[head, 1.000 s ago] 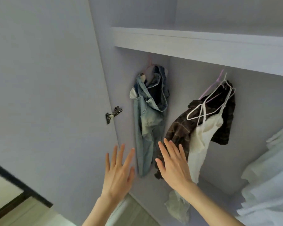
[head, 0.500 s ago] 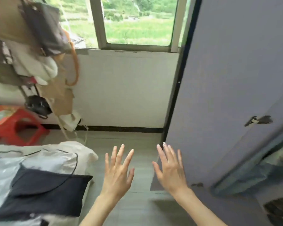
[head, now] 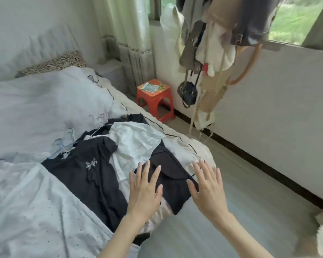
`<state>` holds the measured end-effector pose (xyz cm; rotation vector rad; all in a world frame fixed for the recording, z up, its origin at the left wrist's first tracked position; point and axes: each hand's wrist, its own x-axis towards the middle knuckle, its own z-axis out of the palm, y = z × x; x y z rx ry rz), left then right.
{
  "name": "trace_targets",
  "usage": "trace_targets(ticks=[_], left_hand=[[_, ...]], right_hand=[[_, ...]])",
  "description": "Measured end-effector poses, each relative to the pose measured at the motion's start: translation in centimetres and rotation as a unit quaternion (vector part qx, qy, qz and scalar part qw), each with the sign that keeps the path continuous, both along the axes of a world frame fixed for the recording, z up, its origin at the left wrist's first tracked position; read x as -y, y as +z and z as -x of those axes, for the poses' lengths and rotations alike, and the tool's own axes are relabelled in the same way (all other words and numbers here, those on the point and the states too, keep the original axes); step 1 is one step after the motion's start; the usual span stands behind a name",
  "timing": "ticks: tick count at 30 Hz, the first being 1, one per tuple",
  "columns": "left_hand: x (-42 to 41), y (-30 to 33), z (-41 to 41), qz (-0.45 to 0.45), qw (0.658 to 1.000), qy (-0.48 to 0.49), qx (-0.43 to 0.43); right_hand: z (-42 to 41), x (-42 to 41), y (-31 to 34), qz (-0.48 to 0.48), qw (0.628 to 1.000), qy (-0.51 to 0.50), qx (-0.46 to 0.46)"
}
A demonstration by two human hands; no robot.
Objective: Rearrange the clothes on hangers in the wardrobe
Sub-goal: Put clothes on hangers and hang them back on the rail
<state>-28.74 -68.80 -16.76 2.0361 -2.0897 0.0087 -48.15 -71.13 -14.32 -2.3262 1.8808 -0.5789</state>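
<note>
A second ago I faced the open wardrobe with jeans and a plaid shirt hanging inside; half a second ago the window wall and wardrobe door; now I look down on the bed [head: 45, 211]. My hands kept the same pose throughout: my left hand [head: 145, 194] and my right hand [head: 208, 192] both spread flat, fingers straight, holding nothing, hovering over the bed's edge.

The clothes lie heaped on the bed at 11 o'clock from my hands: a black T-shirt [head: 86, 172], a white garment [head: 136, 144] over it, and a dark garment [head: 173, 181] partly hidden behind my fingers. Pale hangers [head: 66, 141] poke out at the heap's 10 o'clock side.

At 12 o'clock stands a red stool [head: 154, 98]; at 1 o'clock a rack of coats and bags [head: 212, 43] hangs before the window.
</note>
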Motion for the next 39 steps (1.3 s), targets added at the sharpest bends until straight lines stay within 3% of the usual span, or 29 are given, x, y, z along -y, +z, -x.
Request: trace_targets(ticks=[6,18,26,32,39], left_hand=[[-1.5,-0.4,-6.9,-0.025,0.985,0.17,-0.018],[-6.5,-0.9,-16.2,-0.067,0.904,0.419,-0.058],[-11.3,-3.1,-27.3,-0.085,0.863,0.488,-0.095],[-14.2,-6.3,-39.6,-0.108,0.839,0.513,-0.147],[-15.1,-10.5,-51.1,-0.115,0.831,0.514,-0.177]], right_hand=[[-8.0,5.2,-0.8,-0.015,0.989,0.142,-0.033],[-22.6,10.0,-1.2,-0.059,0.925,0.37,-0.068],[-36.4,8.1,-2.8,-0.096,0.884,0.454,-0.06],[-50.3,6.6,-5.1,-0.134,0.884,0.446,-0.035],[-67.3,6.7,-9.8,-0.157,0.864,0.476,-0.053]])
